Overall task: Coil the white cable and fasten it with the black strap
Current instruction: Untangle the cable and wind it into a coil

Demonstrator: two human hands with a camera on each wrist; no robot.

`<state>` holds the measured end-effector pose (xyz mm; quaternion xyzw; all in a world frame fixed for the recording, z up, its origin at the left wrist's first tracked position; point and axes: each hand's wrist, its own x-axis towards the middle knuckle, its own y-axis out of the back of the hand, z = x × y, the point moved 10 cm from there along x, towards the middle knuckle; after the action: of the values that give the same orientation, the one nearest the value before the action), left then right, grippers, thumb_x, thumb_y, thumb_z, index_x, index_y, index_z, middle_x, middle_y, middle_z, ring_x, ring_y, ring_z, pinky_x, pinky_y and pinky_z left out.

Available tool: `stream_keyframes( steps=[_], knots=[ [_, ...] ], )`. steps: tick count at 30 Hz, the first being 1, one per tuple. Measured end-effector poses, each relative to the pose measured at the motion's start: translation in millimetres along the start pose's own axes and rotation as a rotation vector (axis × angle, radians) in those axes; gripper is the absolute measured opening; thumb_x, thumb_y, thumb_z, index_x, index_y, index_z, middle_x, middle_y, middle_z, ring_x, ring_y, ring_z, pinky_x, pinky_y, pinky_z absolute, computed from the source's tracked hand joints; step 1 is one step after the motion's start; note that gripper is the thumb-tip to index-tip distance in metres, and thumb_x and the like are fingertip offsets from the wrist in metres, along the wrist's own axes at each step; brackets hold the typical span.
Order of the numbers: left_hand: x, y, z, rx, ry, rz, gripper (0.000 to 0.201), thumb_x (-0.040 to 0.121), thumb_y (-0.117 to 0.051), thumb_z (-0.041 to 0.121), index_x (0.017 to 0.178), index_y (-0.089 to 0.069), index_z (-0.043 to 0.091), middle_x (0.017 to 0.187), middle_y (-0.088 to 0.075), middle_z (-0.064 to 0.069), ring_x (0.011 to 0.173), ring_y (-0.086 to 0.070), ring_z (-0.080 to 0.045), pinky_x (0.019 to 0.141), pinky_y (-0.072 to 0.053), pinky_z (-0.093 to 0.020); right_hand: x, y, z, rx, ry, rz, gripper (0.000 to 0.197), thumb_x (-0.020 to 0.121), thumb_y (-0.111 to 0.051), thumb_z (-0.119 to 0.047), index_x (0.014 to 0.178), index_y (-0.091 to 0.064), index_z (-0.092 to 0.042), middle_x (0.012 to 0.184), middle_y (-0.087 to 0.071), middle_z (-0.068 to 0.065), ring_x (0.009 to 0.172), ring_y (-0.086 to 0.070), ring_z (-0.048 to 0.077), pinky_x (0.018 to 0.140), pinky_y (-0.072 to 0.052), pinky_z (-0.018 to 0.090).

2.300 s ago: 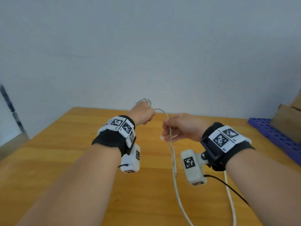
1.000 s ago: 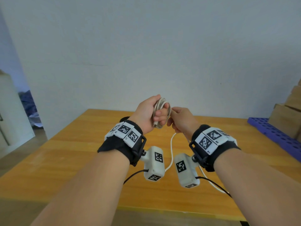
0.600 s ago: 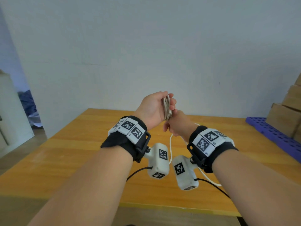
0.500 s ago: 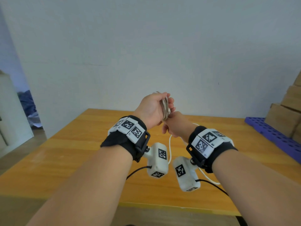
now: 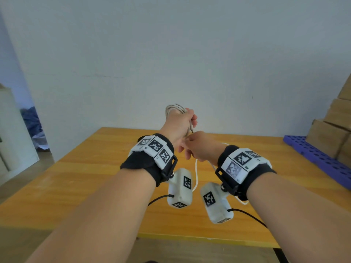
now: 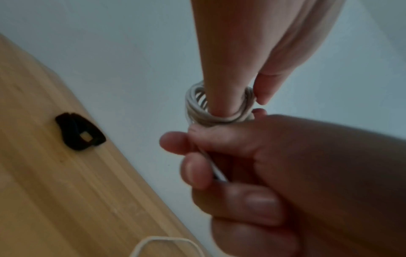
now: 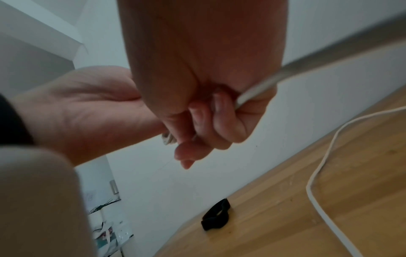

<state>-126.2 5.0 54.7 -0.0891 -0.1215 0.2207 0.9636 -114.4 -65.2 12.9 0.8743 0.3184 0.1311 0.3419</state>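
My left hand [image 5: 180, 124] is raised above the far table edge and holds a small coil of white cable [image 5: 173, 108] wound round its fingers. In the left wrist view the coil [image 6: 219, 118] rings one finger. Just below it, my right hand [image 5: 199, 147] grips the running length of cable [image 7: 252, 93] in a fist. The rest of the cable hangs down between my wrists [image 5: 196, 171] and trails over the table [image 7: 318, 173]. The black strap [image 6: 79, 133] lies folded on the wood near the far edge, also in the right wrist view [image 7: 216, 217], apart from both hands.
The wooden table [image 5: 95, 177] stands against a plain white wall. A blue perforated tray [image 5: 319, 158] and stacked cardboard boxes [image 5: 334, 130] sit at the right edge. A doorway with clutter opens at far left.
Both hands have come together and lifted since the earliest frame, and the coil has grown. Over the last half second the loops have come to show above the left hand, with the right hand just under it.
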Motion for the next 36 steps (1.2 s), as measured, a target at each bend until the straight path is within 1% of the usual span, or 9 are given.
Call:
stream_keyframes(
  steps=[4, 8, 11, 14, 17, 21, 26, 30, 36],
  knots=[
    [6, 16, -1, 0.231, -0.04, 0.049, 0.026, 0.098, -0.045, 0.016, 0.073, -0.05, 0.014, 0.068, -0.055, 0.002, 0.062, -0.055, -0.01, 0.056, -0.038, -0.023, -3, -2, -3, -0.038, 0.031, -0.025, 0.034, 0.097, -0.045, -0.024, 0.072, -0.064, -0.014, 0.053, -0.055, -0.003, 0.042, -0.039, 0.011, 0.042, -0.032, 0.02],
    [0, 13, -5, 0.439, -0.062, 0.012, 0.016, 0.097, -0.045, 0.016, 0.085, -0.052, 0.009, 0.067, -0.055, 0.002, 0.059, -0.053, -0.009, 0.049, -0.042, -0.017, -5, -4, -4, -0.1, 0.035, -0.044, 0.034, 0.097, -0.046, -0.025, 0.067, -0.061, -0.017, 0.053, -0.053, -0.004, 0.042, -0.039, 0.009, 0.043, -0.032, 0.02],
    [2, 17, -9, 0.638, -0.074, -0.009, 0.022, 0.091, -0.046, 0.013, 0.069, -0.05, 0.011, 0.059, -0.05, 0.0, 0.055, -0.049, -0.015, 0.057, -0.042, -0.027, -6, 1, -2, -0.058, 0.029, -0.028, 0.031, 0.095, -0.05, -0.029, 0.07, -0.063, -0.014, 0.052, -0.05, -0.003, 0.042, -0.036, 0.011, 0.043, -0.03, 0.021],
    [4, 31, -20, 0.711, -0.033, 0.008, 0.025, 0.087, -0.046, 0.01, 0.063, -0.043, 0.013, 0.057, -0.045, 0.0, 0.049, -0.043, -0.015, 0.053, -0.037, -0.025, -6, 9, -3, 0.054, 0.036, -0.009, 0.029, 0.091, -0.055, -0.03, 0.07, -0.065, -0.011, 0.047, -0.046, -0.003, 0.038, -0.032, 0.012, 0.04, -0.027, 0.021],
    [5, 34, -35, 0.707, 0.013, -0.023, 0.024, 0.091, -0.045, 0.011, 0.068, -0.042, 0.013, 0.06, -0.046, -0.001, 0.047, -0.042, -0.01, 0.045, -0.035, -0.021, -5, 17, -2, 0.122, 0.017, 0.025, 0.024, 0.087, -0.057, -0.02, 0.065, -0.063, -0.012, 0.04, -0.043, -0.006, 0.037, -0.029, 0.011, 0.039, -0.024, 0.019],
    [1, 27, -39, 0.687, 0.023, -0.106, 0.026, 0.095, -0.042, 0.019, 0.076, -0.051, 0.005, 0.061, -0.051, -0.007, 0.049, -0.046, -0.014, 0.053, -0.037, -0.024, -4, 20, -1, 0.145, 0.022, 0.043, 0.025, 0.086, -0.056, -0.016, 0.062, -0.062, -0.013, 0.043, -0.043, -0.004, 0.039, -0.028, 0.012, 0.039, -0.023, 0.02],
    [-6, 19, -42, 0.679, 0.059, -0.155, 0.05, 0.1, -0.023, 0.039, 0.074, -0.052, 0.008, 0.054, -0.053, -0.002, 0.047, -0.047, -0.016, 0.053, -0.037, -0.025, -3, 29, -1, 0.157, 0.08, 0.107, 0.023, 0.089, -0.06, -0.023, 0.074, -0.068, -0.008, 0.048, -0.046, -0.005, 0.036, -0.031, 0.008, 0.037, -0.025, 0.019],
    [-8, 18, -51, 0.586, 0.123, -0.194, 0.058, 0.101, -0.016, 0.045, 0.072, -0.052, 0.01, 0.048, -0.042, 0.0, 0.041, -0.037, -0.017, 0.053, -0.04, -0.028, -1, 39, -7, 0.095, 0.17, 0.194, 0.024, 0.089, -0.063, -0.027, 0.08, -0.067, -0.006, 0.052, -0.051, -0.004, 0.031, -0.038, 0.0, 0.036, -0.029, 0.008],
    [-14, 12, -55, 0.569, 0.166, -0.252, 0.064, 0.1, -0.013, 0.051, 0.067, -0.05, 0.01, 0.044, -0.034, 0.001, 0.036, -0.031, -0.015, 0.048, -0.036, -0.027, -5, 45, -8, 0.117, 0.23, 0.246, 0.021, 0.086, -0.069, -0.028, 0.078, -0.068, -0.008, 0.053, -0.056, -0.004, 0.033, -0.041, -0.001, 0.038, -0.029, 0.007]
  ],
)
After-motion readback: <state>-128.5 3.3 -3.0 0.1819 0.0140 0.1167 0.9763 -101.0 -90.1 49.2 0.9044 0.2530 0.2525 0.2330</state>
